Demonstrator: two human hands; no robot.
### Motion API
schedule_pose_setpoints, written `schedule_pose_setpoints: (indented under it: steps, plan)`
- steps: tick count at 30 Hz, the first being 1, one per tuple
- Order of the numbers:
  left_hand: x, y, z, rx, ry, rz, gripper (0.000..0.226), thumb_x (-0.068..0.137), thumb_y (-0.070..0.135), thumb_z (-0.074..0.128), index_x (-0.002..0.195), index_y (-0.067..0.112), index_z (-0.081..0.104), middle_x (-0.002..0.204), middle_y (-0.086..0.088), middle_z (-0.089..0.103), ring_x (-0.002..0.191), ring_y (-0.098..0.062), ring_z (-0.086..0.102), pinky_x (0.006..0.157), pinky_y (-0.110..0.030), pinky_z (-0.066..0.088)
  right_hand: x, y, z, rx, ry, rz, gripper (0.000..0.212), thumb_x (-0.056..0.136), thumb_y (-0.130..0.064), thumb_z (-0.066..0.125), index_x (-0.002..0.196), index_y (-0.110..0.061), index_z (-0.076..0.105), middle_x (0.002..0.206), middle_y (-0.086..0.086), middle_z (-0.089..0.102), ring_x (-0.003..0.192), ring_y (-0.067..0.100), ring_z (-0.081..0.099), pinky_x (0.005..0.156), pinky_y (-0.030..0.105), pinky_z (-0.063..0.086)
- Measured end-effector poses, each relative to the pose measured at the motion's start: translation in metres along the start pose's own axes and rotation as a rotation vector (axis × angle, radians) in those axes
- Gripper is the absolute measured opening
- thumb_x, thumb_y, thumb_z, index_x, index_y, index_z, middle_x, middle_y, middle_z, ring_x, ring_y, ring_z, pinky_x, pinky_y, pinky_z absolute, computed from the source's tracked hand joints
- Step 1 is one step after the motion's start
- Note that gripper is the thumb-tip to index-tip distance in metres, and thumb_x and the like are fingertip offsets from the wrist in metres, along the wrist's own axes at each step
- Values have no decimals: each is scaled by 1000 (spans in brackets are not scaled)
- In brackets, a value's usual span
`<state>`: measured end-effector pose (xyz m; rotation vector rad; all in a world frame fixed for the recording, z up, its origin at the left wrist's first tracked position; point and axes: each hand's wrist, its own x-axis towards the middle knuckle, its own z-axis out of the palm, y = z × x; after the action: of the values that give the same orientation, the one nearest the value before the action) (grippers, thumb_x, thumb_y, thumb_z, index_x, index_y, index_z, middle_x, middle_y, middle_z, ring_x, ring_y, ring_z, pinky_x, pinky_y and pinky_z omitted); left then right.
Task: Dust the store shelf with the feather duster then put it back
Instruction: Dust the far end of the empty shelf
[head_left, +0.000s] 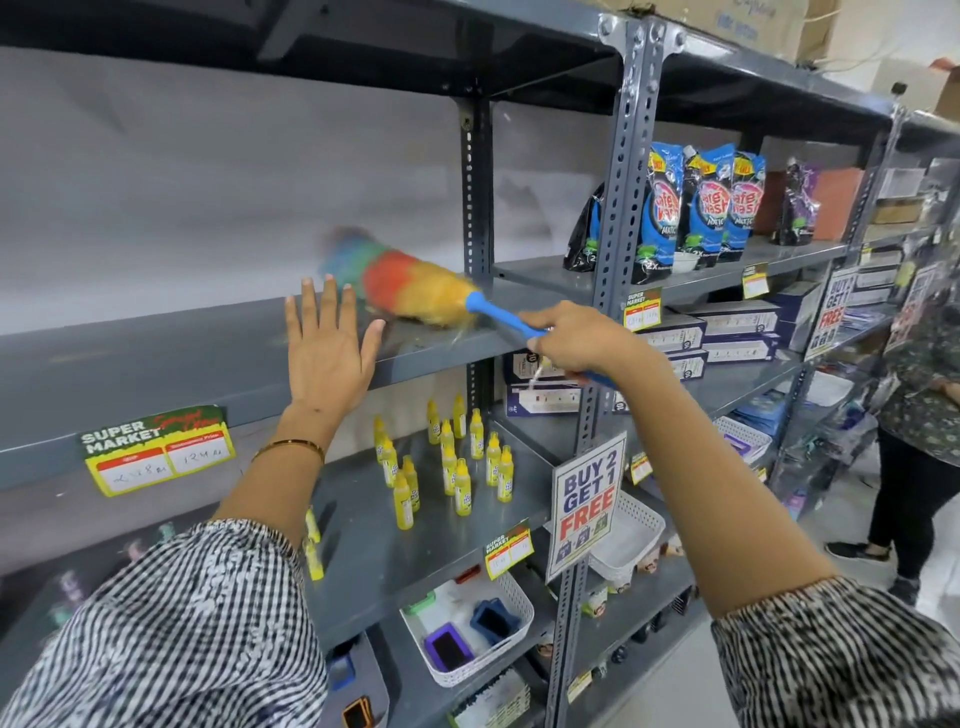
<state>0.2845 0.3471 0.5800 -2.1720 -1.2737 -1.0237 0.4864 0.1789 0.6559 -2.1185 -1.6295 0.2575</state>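
Observation:
A feather duster (410, 291) with a rainbow fluffy head and a blue handle lies across the bare grey shelf (130, 364); its far end is blurred. My right hand (571, 338) is closed around the blue handle at the shelf's right front edge. My left hand (324, 348) is spread flat with fingers apart, resting against the shelf's front edge just left of the duster head. It holds nothing.
Several yellow bottles (452, 467) stand on the shelf below. A "Buy 2 Get 1 Free" sign (587, 504) hangs on the upright post (618, 218). Detergent pouches (701, 208) fill the right bay. White baskets (467, 629) sit lower. A person (919, 415) stands at right.

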Motion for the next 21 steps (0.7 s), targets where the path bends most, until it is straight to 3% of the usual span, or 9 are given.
schedule_pose_setpoints:
  steps: [4,7,11,12,14,18,21]
  plan:
    - [-8,-12,-11,6,37,-23,66,96,45,20,136,-5,39,145,-28,33,137,-45,18,113,-53,6,4,26,-3,-48,70,200,41,95,-5,37,134,-7,48,77,12,55,49,20,46,52,32,43]
    - [-17,-34,-17,55,39,-63,67,96,46,20,138,-4,36,147,-27,31,138,-44,16,114,-52,5,4,25,5,-116,65,294,35,92,-2,35,124,5,48,68,12,51,54,24,50,42,29,33]
    - [-32,-57,-24,104,13,-104,68,96,45,21,138,-7,35,146,-28,31,138,-44,18,113,-53,7,1,-5,21,-187,-30,180,24,89,3,39,106,5,56,69,18,64,59,26,52,41,26,32]
    - [-33,-58,-25,113,11,-101,68,96,45,21,137,-7,35,146,-28,32,138,-44,18,113,-53,7,-1,-17,25,-216,-56,140,22,87,5,40,101,3,57,59,18,63,59,26,51,41,26,32]
    - [-32,-54,-26,103,9,-96,67,96,44,21,136,-7,38,145,-27,34,137,-43,20,113,-51,8,-7,-37,33,-254,-119,49,34,83,8,41,113,2,57,48,11,53,56,26,48,43,26,32]
    - [-29,-47,-26,76,33,-106,66,96,43,21,136,-5,40,146,-25,35,138,-40,20,114,-48,6,-24,-79,51,-308,-174,-76,30,83,7,45,110,-4,53,64,11,45,61,26,49,42,26,31]
    - [-29,-51,-29,72,76,-101,64,96,41,23,135,-6,41,145,-25,36,138,-40,21,114,-48,6,-34,-103,62,-345,-216,-175,46,83,6,45,128,1,48,61,6,36,52,20,39,42,26,28]
